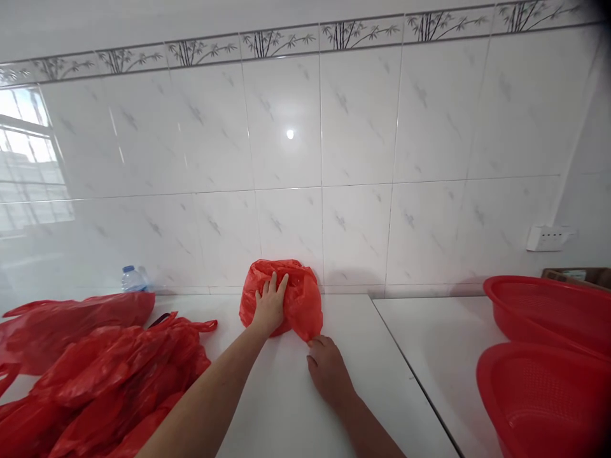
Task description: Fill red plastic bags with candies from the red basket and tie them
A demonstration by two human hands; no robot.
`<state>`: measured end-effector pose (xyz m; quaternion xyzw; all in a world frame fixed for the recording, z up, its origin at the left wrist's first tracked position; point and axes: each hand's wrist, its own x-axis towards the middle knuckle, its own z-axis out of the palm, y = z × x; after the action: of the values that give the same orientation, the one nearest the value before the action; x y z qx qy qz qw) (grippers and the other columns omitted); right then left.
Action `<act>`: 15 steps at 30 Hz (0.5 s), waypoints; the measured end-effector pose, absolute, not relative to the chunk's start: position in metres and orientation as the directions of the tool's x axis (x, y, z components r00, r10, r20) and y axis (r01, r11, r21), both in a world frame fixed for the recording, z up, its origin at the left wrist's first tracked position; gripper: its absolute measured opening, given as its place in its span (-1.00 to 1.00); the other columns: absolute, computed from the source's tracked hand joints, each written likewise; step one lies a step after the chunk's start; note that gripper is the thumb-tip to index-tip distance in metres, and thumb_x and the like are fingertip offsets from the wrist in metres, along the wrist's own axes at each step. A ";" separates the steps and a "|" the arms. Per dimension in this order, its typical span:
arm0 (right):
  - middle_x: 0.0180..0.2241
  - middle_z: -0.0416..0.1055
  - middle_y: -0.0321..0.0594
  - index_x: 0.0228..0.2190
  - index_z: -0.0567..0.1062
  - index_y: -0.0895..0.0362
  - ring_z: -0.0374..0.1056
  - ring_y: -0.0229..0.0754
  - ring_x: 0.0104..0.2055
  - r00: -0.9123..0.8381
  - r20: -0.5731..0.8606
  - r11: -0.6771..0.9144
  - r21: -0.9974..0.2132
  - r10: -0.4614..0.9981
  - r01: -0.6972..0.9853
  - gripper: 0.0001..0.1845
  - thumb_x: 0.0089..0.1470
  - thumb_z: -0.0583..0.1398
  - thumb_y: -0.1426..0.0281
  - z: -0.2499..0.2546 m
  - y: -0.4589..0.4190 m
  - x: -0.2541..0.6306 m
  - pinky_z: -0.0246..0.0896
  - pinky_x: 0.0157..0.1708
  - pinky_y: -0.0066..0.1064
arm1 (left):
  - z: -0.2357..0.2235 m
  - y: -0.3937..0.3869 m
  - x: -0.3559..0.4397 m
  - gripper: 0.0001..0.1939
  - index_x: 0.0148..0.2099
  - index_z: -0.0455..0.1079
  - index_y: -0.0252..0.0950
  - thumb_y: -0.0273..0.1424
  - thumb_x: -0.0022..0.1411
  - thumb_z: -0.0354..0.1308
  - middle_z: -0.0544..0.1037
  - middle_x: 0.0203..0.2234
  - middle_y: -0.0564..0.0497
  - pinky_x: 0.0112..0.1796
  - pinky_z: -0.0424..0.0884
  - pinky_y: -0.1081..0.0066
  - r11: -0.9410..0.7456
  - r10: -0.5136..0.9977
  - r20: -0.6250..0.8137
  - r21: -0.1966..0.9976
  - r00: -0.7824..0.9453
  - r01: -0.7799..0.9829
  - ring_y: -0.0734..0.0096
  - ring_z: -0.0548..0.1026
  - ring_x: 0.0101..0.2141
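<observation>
A bundled red plastic bag (300, 294) rests on the white counter (286, 394) against the tiled wall. My left hand (270, 304) lies flat on top of it with fingers stretched out, pressing on it. My right hand (327, 369) sits on the counter just below the bag's lower right corner, fingers curled and pinching the edge of the plastic.
A heap of red plastic bags (109, 375) covers the counter's left side, with a water bottle (132, 278) behind it. Two red plastic baskets (548, 356) stand at the right, a cardboard box (580, 275) behind them. A wall socket (547, 237) is on the right.
</observation>
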<state>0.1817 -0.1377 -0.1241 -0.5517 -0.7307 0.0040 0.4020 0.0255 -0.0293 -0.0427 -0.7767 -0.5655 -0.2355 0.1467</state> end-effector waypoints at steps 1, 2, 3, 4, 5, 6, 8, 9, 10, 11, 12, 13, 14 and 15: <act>-0.39 0.43 -0.21 -0.45 0.45 0.10 0.31 -0.17 -0.29 -0.028 0.570 0.359 -0.478 0.821 0.802 -0.76 0.03 0.00 0.53 -0.123 -0.137 0.184 0.21 -0.30 -0.40 | -0.047 -0.027 0.023 -0.24 0.33 -0.18 -0.14 -0.40 0.13 0.04 -0.14 0.30 -0.25 0.04 0.05 -0.16 -0.316 0.807 0.533 0.027 0.254 0.948 -0.12 0.02 0.21; -0.50 0.38 -0.24 -0.56 0.40 0.10 0.28 -0.20 -0.39 0.021 0.559 0.314 -0.497 0.829 0.809 -0.73 0.09 -0.01 0.47 -0.122 -0.136 0.186 0.16 -0.40 -0.42 | -0.051 -0.024 0.021 -0.28 0.31 -0.12 -0.15 -0.39 0.14 0.03 -0.11 0.29 -0.26 0.04 0.06 -0.16 -0.314 0.804 0.536 0.016 0.257 0.949 -0.12 0.06 0.19; -0.56 0.34 -0.26 -0.62 0.35 0.10 0.25 -0.22 -0.45 0.076 0.552 0.263 -0.508 0.830 0.821 -0.68 0.13 -0.01 0.39 -0.121 -0.136 0.190 0.10 -0.46 -0.44 | -0.054 -0.022 0.018 -0.31 0.30 -0.07 -0.16 -0.37 0.14 0.03 -0.09 0.29 -0.27 0.04 0.06 -0.16 -0.307 0.805 0.536 0.009 0.255 0.952 -0.12 0.09 0.18; -0.60 0.31 -0.28 -0.64 0.32 0.10 0.22 -0.23 -0.49 0.134 0.548 0.207 -0.515 0.826 0.832 -0.64 0.15 -0.01 0.32 -0.120 -0.134 0.195 0.05 -0.49 -0.44 | -0.058 -0.020 0.016 -0.33 0.28 -0.01 -0.16 -0.33 0.13 0.05 -0.08 0.29 -0.26 0.04 0.05 -0.16 -0.298 0.807 0.535 0.006 0.249 0.955 -0.14 0.10 0.17; -0.61 0.30 -0.28 -0.64 0.31 0.10 0.20 -0.24 -0.51 0.191 0.540 0.150 -0.524 0.820 0.838 -0.60 0.16 -0.02 0.25 -0.119 -0.133 0.201 0.01 -0.51 -0.44 | -0.060 -0.018 0.014 -0.34 0.27 0.02 -0.14 -0.30 0.11 0.08 -0.08 0.29 -0.24 0.05 0.04 -0.15 -0.285 0.814 0.530 0.008 0.237 0.959 -0.15 0.10 0.17; -0.62 0.31 -0.28 -0.64 0.31 0.09 0.19 -0.24 -0.54 0.249 0.521 0.088 -0.539 0.817 0.837 -0.57 0.17 -0.04 0.20 -0.118 -0.133 0.208 -0.03 -0.53 -0.44 | -0.063 -0.016 0.013 -0.33 0.26 0.05 -0.12 -0.27 0.10 0.10 -0.08 0.29 -0.22 0.06 0.03 -0.14 -0.268 0.824 0.522 0.015 0.222 0.963 -0.16 0.10 0.17; -0.62 0.33 -0.28 -0.63 0.32 0.08 0.17 -0.25 -0.58 0.371 0.448 -0.046 -0.587 0.813 0.809 -0.52 0.19 -0.10 0.14 -0.116 -0.131 0.225 -0.09 -0.56 -0.43 | -0.065 -0.013 0.012 -0.31 0.26 0.05 -0.09 -0.23 0.08 0.12 -0.09 0.30 -0.19 0.06 0.03 -0.13 -0.242 0.841 0.504 0.029 0.195 0.970 -0.19 0.08 0.18; -0.62 0.34 -0.27 -0.62 0.33 0.08 0.17 -0.24 -0.59 0.434 0.397 -0.113 -0.619 0.809 0.778 -0.51 0.19 -0.11 0.13 -0.115 -0.131 0.234 -0.10 -0.56 -0.42 | -0.064 -0.012 0.013 -0.30 0.26 0.05 -0.09 -0.22 0.08 0.12 -0.09 0.30 -0.20 0.06 0.03 -0.13 -0.234 0.847 0.497 0.032 0.188 0.972 -0.19 0.07 0.19; -0.62 0.35 -0.27 -0.59 0.35 0.07 0.18 -0.23 -0.59 0.491 0.345 -0.173 -0.651 0.800 0.739 -0.52 0.18 -0.11 0.12 -0.115 -0.131 0.242 -0.09 -0.57 -0.42 | -0.064 -0.011 0.014 -0.29 0.27 0.03 -0.11 -0.21 0.08 0.12 -0.10 0.30 -0.21 0.05 0.04 -0.14 -0.228 0.852 0.490 0.032 0.183 0.973 -0.19 0.07 0.19; -0.61 0.36 -0.26 -0.52 0.38 0.07 0.20 -0.21 -0.58 0.536 0.302 -0.217 -0.678 0.789 0.702 -0.56 0.17 -0.10 0.12 -0.115 -0.131 0.249 -0.08 -0.57 -0.41 | -0.062 -0.011 0.015 -0.28 0.28 0.02 -0.13 -0.22 0.08 0.12 -0.10 0.30 -0.23 0.05 0.04 -0.16 -0.221 0.856 0.486 0.029 0.180 0.975 -0.19 0.06 0.19; -0.57 0.39 -0.24 -0.43 0.41 0.07 0.24 -0.18 -0.55 0.568 0.274 -0.244 -0.700 0.777 0.671 -0.60 0.16 -0.09 0.13 -0.115 -0.132 0.255 -0.05 -0.55 -0.41 | -0.060 -0.012 0.016 -0.27 0.28 0.00 -0.14 -0.24 0.08 0.13 -0.09 0.29 -0.24 0.05 0.03 -0.18 -0.214 0.855 0.488 0.023 0.176 0.977 -0.18 0.05 0.20; -0.52 0.42 -0.20 -0.34 0.42 0.08 0.28 -0.14 -0.50 0.586 0.260 -0.254 -0.715 0.768 0.651 -0.64 0.15 -0.07 0.15 -0.115 -0.132 0.259 -0.01 -0.54 -0.40 | -0.058 -0.013 0.018 -0.27 0.29 -0.01 -0.14 -0.27 0.09 0.13 -0.09 0.29 -0.24 0.05 0.00 -0.20 -0.203 0.851 0.498 0.020 0.167 0.979 -0.16 0.04 0.21; -0.46 0.44 -0.16 -0.25 0.41 0.10 0.32 -0.11 -0.44 0.593 0.260 -0.253 -0.724 0.762 0.642 -0.66 0.13 -0.04 0.18 -0.116 -0.132 0.262 0.03 -0.51 -0.39 | -0.056 -0.017 0.020 -0.28 0.29 -0.01 -0.14 -0.30 0.10 0.12 -0.09 0.29 -0.23 0.06 -0.03 -0.23 -0.193 0.839 0.521 0.017 0.156 0.981 -0.15 0.00 0.22; -0.39 0.45 -0.12 -0.19 0.40 0.11 0.33 -0.09 -0.38 0.591 0.271 -0.241 -0.728 0.760 0.642 -0.66 0.11 -0.02 0.22 -0.116 -0.132 0.264 0.06 -0.48 -0.37 | -0.054 -0.022 0.022 -0.30 0.29 -0.01 -0.14 -0.34 0.12 0.10 -0.09 0.30 -0.21 0.07 -0.07 -0.24 -0.189 0.818 0.556 0.013 0.150 0.982 -0.13 -0.05 0.24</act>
<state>0.2639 -0.1319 -0.1165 -0.7845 -0.4468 0.0690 0.4244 0.0217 -0.0219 -0.0543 -0.7366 -0.6107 -0.2280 0.1800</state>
